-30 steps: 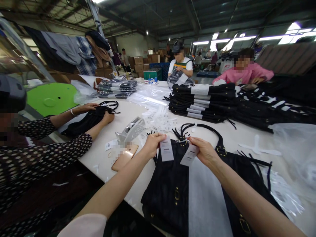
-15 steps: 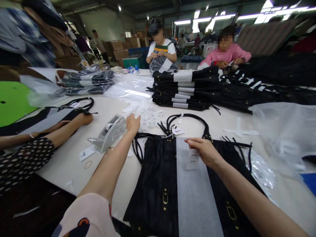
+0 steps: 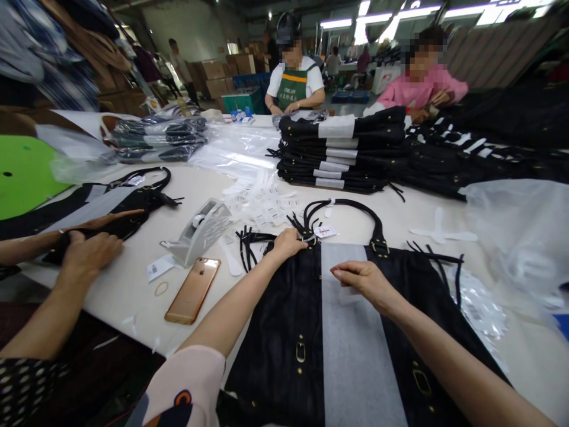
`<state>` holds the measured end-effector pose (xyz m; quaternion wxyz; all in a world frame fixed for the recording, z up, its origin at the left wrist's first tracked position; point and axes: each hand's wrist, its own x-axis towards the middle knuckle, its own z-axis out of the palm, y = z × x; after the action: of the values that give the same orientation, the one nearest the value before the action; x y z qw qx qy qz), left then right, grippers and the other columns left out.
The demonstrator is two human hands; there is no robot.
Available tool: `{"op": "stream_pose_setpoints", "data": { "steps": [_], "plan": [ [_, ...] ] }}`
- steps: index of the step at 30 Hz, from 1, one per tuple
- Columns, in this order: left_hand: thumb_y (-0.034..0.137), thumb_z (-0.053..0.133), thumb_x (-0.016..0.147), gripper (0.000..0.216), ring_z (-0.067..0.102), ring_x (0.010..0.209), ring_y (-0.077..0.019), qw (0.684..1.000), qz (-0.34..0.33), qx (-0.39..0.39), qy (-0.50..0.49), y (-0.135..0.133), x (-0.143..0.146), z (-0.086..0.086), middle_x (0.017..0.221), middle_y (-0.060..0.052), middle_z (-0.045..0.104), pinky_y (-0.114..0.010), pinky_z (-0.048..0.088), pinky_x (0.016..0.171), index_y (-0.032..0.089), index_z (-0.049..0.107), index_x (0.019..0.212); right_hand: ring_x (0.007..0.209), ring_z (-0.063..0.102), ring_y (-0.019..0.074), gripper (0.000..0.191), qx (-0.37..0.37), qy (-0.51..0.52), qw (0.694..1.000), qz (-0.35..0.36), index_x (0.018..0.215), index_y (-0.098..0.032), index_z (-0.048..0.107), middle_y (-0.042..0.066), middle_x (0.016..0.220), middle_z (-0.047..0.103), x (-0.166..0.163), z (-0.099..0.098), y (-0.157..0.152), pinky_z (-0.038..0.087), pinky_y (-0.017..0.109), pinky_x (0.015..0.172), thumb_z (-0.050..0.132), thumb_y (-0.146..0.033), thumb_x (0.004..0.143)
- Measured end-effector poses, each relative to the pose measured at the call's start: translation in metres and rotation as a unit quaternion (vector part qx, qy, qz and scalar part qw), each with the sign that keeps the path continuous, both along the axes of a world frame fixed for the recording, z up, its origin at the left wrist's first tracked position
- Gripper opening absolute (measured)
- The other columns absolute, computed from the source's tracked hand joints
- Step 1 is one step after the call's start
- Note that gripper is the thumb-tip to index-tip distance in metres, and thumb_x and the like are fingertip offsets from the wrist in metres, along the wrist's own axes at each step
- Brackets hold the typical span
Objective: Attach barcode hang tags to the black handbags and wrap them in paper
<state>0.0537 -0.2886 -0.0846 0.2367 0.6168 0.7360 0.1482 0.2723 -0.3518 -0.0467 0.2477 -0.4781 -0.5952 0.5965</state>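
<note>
A black bag (image 3: 284, 308) with gold buckles lies flat in front of me, a pale paper strip (image 3: 351, 356) down its middle. My left hand (image 3: 288, 244) is closed on the bag's top edge, beside the handle (image 3: 355, 204) and a white hang tag (image 3: 326, 231). Over the paper strip, my right hand (image 3: 367, 283) pinches a small translucent label strip (image 3: 351, 295), mostly hidden behind the fingers. Loose white labels (image 3: 267, 207) lie beyond the bag.
A tape dispenser (image 3: 198, 231) and a gold phone (image 3: 193, 290) are left of the bag. Folded black bags (image 3: 342, 148) form a stack behind. A co-worker's hands (image 3: 95, 246) handle another black bag (image 3: 57, 207) at left. Plastic wrap (image 3: 520, 237) lies at right.
My left hand has come back from the loose labels to the bag's top edge. The phone, formerly behind my arm, now shows. My right hand still pinches the label strip.
</note>
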Motion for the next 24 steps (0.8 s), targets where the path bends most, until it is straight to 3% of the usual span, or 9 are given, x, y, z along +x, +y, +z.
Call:
{"op": "stream_pose_setpoints", "data": {
  "steps": [5, 11, 18, 24],
  "plan": [
    [0.028, 0.070, 0.059, 0.016, 0.054, 0.064, -0.0148, 0.998, 0.016, -0.012, -0.061, 0.014, 0.001, -0.012, 0.062, 0.000, 0.058, -0.026, 0.040, 0.060, 0.017, 0.061, 0.066, 0.057, 0.046, 0.0113, 0.024, -0.008, 0.009, 1.000, -0.010, 0.072, -0.017, 0.069, 0.001, 0.061, 0.058, 0.001, -0.004, 0.001, 0.034, 0.025, 0.053, 0.064, -0.038, 0.065],
    [0.026, 0.065, 0.064, 0.012, 0.047, 0.047, -0.0089, 0.993, -0.031, -0.018, -0.112, 0.024, -0.009, -0.014, 0.051, 0.003, 0.053, -0.022, 0.036, 0.049, 0.014, 0.061, 0.062, 0.057, 0.047, 0.0118, 0.025, -0.030, 0.012, 0.999, -0.007, 0.073, -0.016, 0.069, 0.001, 0.062, 0.058, 0.001, -0.008, 0.002, 0.035, 0.026, 0.056, 0.064, -0.039, 0.064],
    [0.020, 0.061, 0.060, 0.008, 0.044, 0.053, -0.0084, 0.985, -0.119, 0.015, -0.122, 0.038, -0.020, -0.002, 0.048, 0.006, 0.048, -0.020, 0.032, 0.052, 0.016, 0.059, 0.053, 0.057, 0.048, 0.0127, 0.026, -0.054, 0.011, 0.998, -0.007, 0.069, -0.017, 0.069, 0.002, 0.061, 0.058, -0.001, -0.010, 0.003, 0.037, 0.027, 0.056, 0.066, -0.041, 0.061],
    [0.019, 0.059, 0.061, 0.008, 0.044, 0.054, -0.0083, 0.981, -0.135, 0.040, -0.133, 0.047, -0.016, -0.008, 0.049, 0.006, 0.047, -0.020, 0.032, 0.054, 0.016, 0.057, 0.054, 0.058, 0.048, 0.0134, 0.027, -0.066, 0.006, 0.998, -0.012, 0.070, -0.017, 0.070, 0.002, 0.062, 0.059, -0.002, -0.014, 0.006, 0.036, 0.027, 0.056, 0.067, -0.041, 0.060]
  ]
}}
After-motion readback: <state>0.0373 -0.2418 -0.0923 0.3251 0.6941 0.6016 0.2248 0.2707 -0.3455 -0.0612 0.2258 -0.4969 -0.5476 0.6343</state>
